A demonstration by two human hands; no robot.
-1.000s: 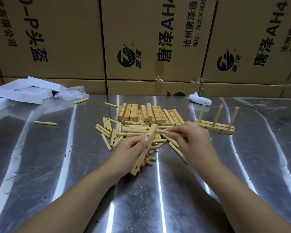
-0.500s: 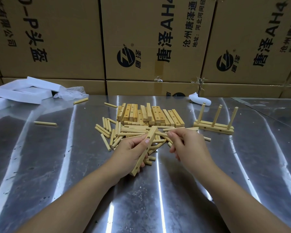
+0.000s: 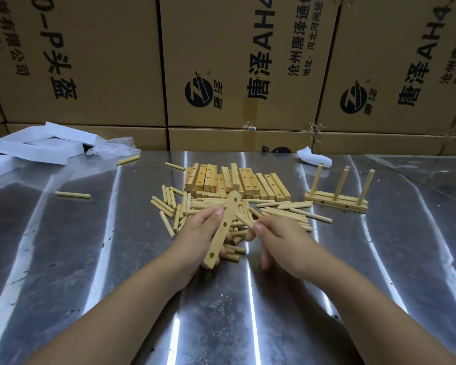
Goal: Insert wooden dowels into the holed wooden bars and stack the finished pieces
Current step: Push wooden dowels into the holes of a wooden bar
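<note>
In the centre of the frame the left hand (image 3: pixel 199 234) grips a holed wooden bar (image 3: pixel 223 229), fingers curled round its lower half and thumb pressed on its face. The bar slants up and to the right, showing three holes. The right hand (image 3: pixel 282 242) pinches a single dowel (image 3: pixel 244 219) between thumb and forefinger. The dowel's far end points toward the bar's middle, and whether it touches the bar cannot be told.

Just beyond the hands a heap of loose dowels (image 3: pixel 167 204) lies spread on the shiny metal table (image 3: pixel 63 259). Behind it is a pile of holed bars (image 3: pixel 248 180). At the right of the frame stands a finished piece (image 3: pixel 336 201), its base flat on the table and three dowels rising from it.

Three stray dowels lie apart toward the left. White foam pieces (image 3: pixel 37 147) and a crumpled plastic bag (image 3: pixel 113 146) sit in the upper left. Printed cardboard boxes (image 3: pixel 234 61) fill the top of the frame.
</note>
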